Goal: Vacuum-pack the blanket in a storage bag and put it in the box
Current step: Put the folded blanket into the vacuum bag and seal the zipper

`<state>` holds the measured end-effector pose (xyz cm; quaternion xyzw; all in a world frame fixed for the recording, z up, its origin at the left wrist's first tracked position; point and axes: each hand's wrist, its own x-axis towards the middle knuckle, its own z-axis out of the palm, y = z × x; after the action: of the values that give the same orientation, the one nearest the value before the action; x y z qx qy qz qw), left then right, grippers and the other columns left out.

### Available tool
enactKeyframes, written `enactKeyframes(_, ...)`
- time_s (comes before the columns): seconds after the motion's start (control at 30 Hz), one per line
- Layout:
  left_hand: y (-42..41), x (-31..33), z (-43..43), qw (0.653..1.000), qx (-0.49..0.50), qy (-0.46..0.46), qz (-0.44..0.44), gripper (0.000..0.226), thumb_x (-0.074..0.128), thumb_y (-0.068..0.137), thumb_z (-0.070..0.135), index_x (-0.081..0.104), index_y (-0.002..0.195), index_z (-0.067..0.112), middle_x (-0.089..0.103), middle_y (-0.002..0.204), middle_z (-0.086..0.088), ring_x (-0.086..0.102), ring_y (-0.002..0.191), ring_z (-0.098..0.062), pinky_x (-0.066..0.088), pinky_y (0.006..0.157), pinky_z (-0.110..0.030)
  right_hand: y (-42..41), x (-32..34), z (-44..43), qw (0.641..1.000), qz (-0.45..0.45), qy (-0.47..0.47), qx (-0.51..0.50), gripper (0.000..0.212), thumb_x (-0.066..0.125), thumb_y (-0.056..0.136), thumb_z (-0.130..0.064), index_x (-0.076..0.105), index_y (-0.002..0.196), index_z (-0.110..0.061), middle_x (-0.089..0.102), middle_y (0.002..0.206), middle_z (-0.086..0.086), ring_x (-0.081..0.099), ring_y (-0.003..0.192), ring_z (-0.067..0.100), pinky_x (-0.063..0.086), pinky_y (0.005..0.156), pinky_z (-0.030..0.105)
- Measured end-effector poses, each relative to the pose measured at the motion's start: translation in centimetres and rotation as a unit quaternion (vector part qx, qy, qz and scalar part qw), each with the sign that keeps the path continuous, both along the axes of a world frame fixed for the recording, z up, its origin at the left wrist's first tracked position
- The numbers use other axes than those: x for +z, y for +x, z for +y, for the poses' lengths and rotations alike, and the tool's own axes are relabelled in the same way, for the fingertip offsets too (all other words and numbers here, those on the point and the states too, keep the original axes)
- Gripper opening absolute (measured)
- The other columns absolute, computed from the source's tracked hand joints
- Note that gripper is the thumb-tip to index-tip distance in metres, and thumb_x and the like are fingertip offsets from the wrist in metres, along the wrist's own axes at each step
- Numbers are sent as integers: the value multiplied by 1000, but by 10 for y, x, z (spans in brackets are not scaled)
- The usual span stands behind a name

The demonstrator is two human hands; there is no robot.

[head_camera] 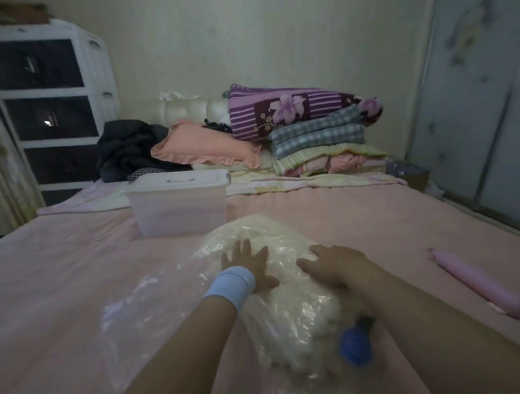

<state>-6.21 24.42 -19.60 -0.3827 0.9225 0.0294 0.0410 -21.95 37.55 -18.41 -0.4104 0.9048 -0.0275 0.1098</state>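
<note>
Nearest to the camera, two bare forearms are stretched forward over the bed (pixel 62 265), which is covered with a pink sheet. A light blue wristband (pixel 234 284) is worn on the left wrist. The left hand (pixel 249 264) is laid flat, palm down, with straight, spread fingers pointing away. It is pressed on the top of the storage bag (pixel 144 306) and nothing is gripped by it. The right hand (pixel 336 265) is also laid palm down on the bag just beside the left one. Its fingers are relaxed and turned to the left, and nothing is held.

The cream blanket (pixel 290 314) is seen inside the clear bag as a thick bundle in the middle of the bed. Its long axis runs from near to far, leaning a little to the left. A blue valve (pixel 356 346) is found at the near end. The loose part of the bag is spread flat to the left.

To the right, well apart, a pink tube-shaped object (pixel 480 282) is laid on the sheet.

Beyond the bag, a translucent box (pixel 178 206) is placed with its lid (pixel 177 179) on. Farther, a peach pillow (pixel 209 145) and folded bedding (pixel 318 131) are piled at the headboard.
</note>
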Motion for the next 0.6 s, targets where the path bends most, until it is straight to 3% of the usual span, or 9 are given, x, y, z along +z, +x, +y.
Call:
enactKeyframes(0.07, -1, 8, 16, 997, -17, -62, 47, 84, 60, 82, 60, 16, 150, 40, -6, 162, -1, -6, 148, -27, 13, 117, -52, 4, 1, 20, 999, 35, 26, -27, 94, 17, 78, -87, 30, 154, -33, 46, 153, 1, 49, 133, 29, 42, 105, 49)
enactKeyframes(0.13, -4, 18, 33, 993, -13, -82, 83, 71, 63, 84, 48, 30, 145, 38, 12, 157, -1, 10, 144, -27, 28, 110, -49, 8, 7, 38, 994, 67, 58, -64, 99, 12, 79, -87, 37, 152, -25, 51, 148, 5, 54, 127, 33, 46, 101, 50)
enactKeyframes(0.23, -6, 24, 56, 997, 34, -12, 67, 63, 59, 86, 44, 35, 142, 27, 25, 149, -8, 29, 135, -34, 41, 100, -47, 19, 17, 56, 982, 136, 61, -119, 91, 16, 88, -80, 40, 148, -16, 52, 142, 15, 55, 122, 40, 46, 100, 55)
enactKeyframes(0.3, -4, 22, 65, 987, 44, 151, 39, 92, 63, 80, 55, 15, 152, 23, 18, 155, -14, 28, 138, -40, 38, 104, -51, 26, 15, 65, 973, 221, -25, -65, 76, 27, 93, -69, 34, 149, -19, 46, 144, 16, 49, 126, 38, 40, 102, 55)
enactKeyframes(0.37, 3, 21, 69, 958, 29, 287, 8, 120, 71, 75, 57, -14, 153, 24, 5, 160, -12, 17, 144, -40, 33, 108, -54, 33, 8, 71, 976, 178, -110, 65, 68, 39, 91, -62, 29, 150, -29, 37, 148, 11, 41, 130, 34, 37, 103, 51)
enactKeyframes(0.47, 5, 7, 66, 964, -10, 260, -52, 147, 82, 61, 59, -35, 144, 22, 3, 162, -7, 25, 142, -37, 44, 103, -51, 34, 0, 78, 984, 7, -26, 174, 98, 60, 80, -71, 2, 155, -47, 6, 166, 6, 13, 151, 33, 20, 117, 56)
enactKeyframes(0.53, -4, -8, 59, 967, -13, 253, -38, 158, 86, 49, 62, -36, 142, 23, 4, 162, -4, 30, 139, -34, 50, 97, -48, 27, -3, 79, 983, -10, 24, 181, 125, 75, 64, -76, -10, 152, -52, -14, 168, 2, -8, 154, 31, 6, 121, 58)
enactKeyframes(0.6, -15, -18, 56, 975, -22, 220, -12, 165, 86, 40, 65, -37, 141, 21, 5, 162, -6, 26, 142, -32, 43, 105, -47, 18, -9, 75, 984, 31, 19, 177, 136, 84, 55, -71, -11, 151, -54, -14, 167, 2, -8, 154, 30, 8, 120, 59)
